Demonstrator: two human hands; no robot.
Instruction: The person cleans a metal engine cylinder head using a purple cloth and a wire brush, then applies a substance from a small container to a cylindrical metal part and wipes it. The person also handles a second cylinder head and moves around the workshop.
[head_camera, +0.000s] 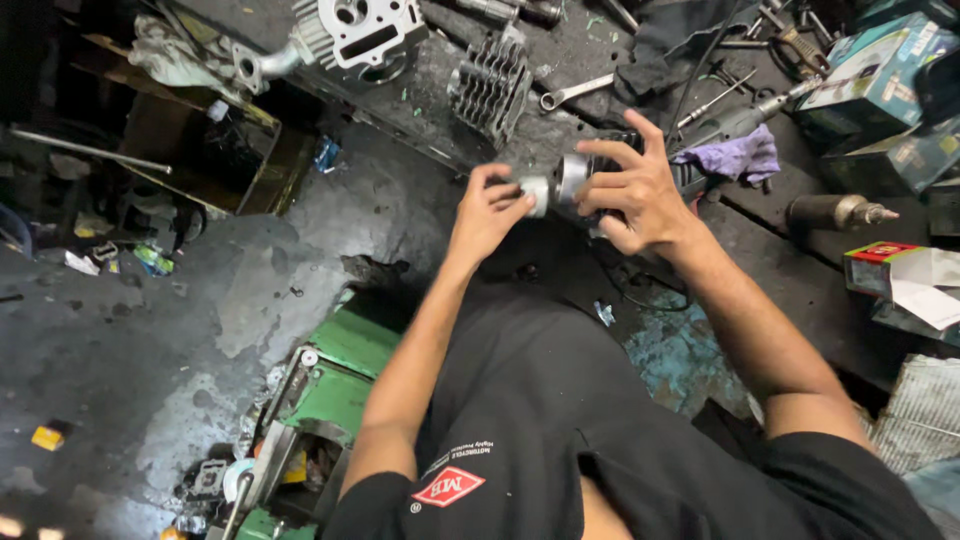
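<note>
A grimy black tabletop (590, 60) crosses the top of the frame above stained concrete floor (150, 330). Teal cartons (880, 80) sit upper right, a red-topped box (885, 262) at right. At centre, both hands' fingers (505, 195) close on a small metal cylinder (555, 190).

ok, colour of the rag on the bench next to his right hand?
Purple; the rag lies crumpled just beyond the right hand, clearest in the head view.
</note>
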